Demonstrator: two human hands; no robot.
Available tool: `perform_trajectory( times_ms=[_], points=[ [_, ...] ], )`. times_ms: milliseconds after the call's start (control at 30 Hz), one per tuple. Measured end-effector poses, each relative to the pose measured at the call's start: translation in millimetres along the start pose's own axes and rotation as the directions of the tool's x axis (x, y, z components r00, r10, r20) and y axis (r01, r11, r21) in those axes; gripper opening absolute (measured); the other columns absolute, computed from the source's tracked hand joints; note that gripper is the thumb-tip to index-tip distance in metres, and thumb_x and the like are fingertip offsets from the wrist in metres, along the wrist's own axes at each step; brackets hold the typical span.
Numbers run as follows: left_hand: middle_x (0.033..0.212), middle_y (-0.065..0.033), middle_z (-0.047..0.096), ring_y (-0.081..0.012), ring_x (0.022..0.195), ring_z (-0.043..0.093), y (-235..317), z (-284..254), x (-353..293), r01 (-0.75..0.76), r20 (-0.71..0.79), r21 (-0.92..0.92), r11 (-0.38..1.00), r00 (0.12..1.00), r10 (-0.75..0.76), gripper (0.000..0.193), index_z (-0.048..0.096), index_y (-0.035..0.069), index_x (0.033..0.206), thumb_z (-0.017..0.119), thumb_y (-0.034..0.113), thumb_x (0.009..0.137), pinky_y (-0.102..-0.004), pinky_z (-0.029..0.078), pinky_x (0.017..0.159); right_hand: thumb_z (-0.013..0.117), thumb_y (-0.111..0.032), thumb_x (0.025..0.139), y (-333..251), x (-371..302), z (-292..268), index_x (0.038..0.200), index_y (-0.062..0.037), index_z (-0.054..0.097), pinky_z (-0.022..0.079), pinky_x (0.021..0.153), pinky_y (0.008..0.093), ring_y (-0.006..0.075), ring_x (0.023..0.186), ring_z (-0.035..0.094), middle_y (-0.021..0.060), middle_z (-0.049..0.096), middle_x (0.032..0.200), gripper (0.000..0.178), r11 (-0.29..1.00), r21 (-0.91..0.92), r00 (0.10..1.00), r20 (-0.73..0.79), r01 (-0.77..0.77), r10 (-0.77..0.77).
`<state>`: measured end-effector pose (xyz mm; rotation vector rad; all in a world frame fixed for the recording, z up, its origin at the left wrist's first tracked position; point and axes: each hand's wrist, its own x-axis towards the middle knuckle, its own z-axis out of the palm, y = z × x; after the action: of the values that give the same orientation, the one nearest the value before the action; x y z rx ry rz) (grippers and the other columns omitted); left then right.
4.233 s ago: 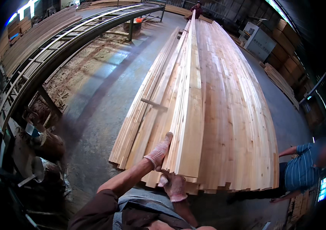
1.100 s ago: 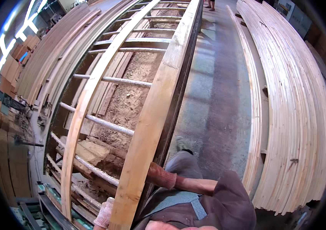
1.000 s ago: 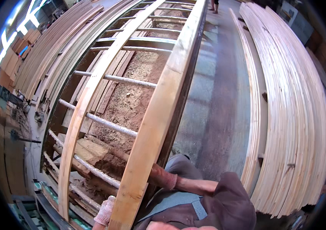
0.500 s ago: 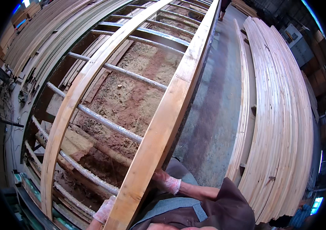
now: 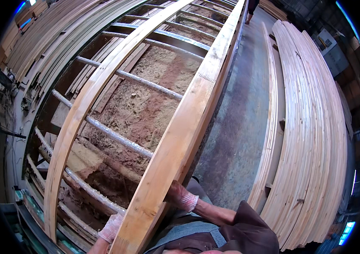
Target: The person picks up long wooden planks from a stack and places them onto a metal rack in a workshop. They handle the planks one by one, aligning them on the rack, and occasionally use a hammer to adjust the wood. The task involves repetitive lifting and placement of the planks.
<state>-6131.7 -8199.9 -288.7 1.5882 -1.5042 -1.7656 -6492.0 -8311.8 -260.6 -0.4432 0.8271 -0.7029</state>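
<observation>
A long wooden plank (image 5: 169, 156) lies between the two gloved hands, its long axis running from 7 o'clock at the near end to 1 o'clock at the far end. The left hand (image 5: 111, 227) is against its left edge, so the plank lies toward 3 o'clock from there; the right hand (image 5: 184, 199) is at the opposite edge, a little farther up, with the plank toward 9 o'clock. The left hand is the nearer of the two to the near end. The fingers of both hands are mostly hidden by the wood, so I cannot tell whether they curl under it, pinch it or merely press.

Metal rollers (image 5: 118, 138) reach the plank's left edge; whether it rests on them is unclear. A second plank (image 5: 77, 112) lies across the rollers toward 10 o'clock from the left hand. Sawdust (image 5: 137, 101) shows below the rollers, and a board stack (image 5: 307, 148) stands toward 2 o'clock from the right hand.
</observation>
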Motion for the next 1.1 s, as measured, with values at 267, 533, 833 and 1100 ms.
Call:
perform_trajectory(
  times_ms=[267, 533, 833, 1100],
  points=[
    [0.096, -0.0172, 0.073, -0.0307, 0.092, 0.071, 28.6, -7.4, 50.1, -0.081, 0.028, 0.112, 0.990, 0.997, 0.078, 0.031, 0.066, 0.006, 0.104, 0.050, 0.033, 0.103, -0.0422, 0.056, 0.077, 0.064, -0.067, 0.092, -1.6, 33.3, -10.3, 0.135, -0.0010, 0.056, 0.061, 0.091, 0.0529, 0.0334, 0.108, 0.071, 0.0168, 0.070, 0.122, 0.079, 0.969, -0.004, 0.968, -0.040, 0.247, -0.247],
    [0.095, -0.0123, 0.073, -0.0183, 0.089, 0.066, 54.2, -8.9, 84.2, 0.209, -0.011, 0.010, 0.978, 0.978, -0.209, 0.052, 0.063, 0.006, 0.106, 0.036, 0.050, 0.110, -0.0426, 0.054, 0.080, 0.064, -0.061, 0.096, 6.2, 68.7, -23.4, 0.137, -0.0025, 0.057, 0.060, 0.094, 0.0496, 0.0291, 0.114, 0.068, 0.0130, 0.067, 0.128, 0.072, 0.951, 0.168, 0.962, -0.127, 0.261, -0.242],
    [0.094, -0.0154, 0.074, -0.0305, 0.091, 0.072, 69.8, 1.4, 87.4, 0.202, -0.034, 0.280, 0.938, 0.979, -0.200, 0.050, 0.062, 0.004, 0.106, 0.040, 0.048, 0.109, -0.0448, 0.056, 0.078, 0.062, -0.021, 0.100, -94.4, -31.8, 6.5, 0.135, 0.0012, 0.060, 0.055, 0.098, 0.0383, 0.0334, 0.116, 0.068, 0.0208, 0.070, 0.121, 0.041, 0.430, -0.887, 0.789, -0.141, 0.168, -0.599],
    [0.079, -0.0114, 0.069, -0.0324, 0.078, 0.072, 139.5, -15.7, 79.4, -0.179, -0.021, 0.784, 0.595, 0.949, 0.314, 0.026, 0.068, 0.009, 0.095, 0.054, 0.030, 0.099, -0.0482, 0.056, 0.063, 0.074, -0.034, 0.090, -167.8, -1.2, 67.1, 0.125, -0.0052, 0.068, 0.048, 0.105, 0.0518, 0.0334, 0.122, 0.064, 0.0140, 0.068, 0.128, 0.045, -0.403, -0.685, 0.495, 0.722, 0.607, -0.483]
  ],
)
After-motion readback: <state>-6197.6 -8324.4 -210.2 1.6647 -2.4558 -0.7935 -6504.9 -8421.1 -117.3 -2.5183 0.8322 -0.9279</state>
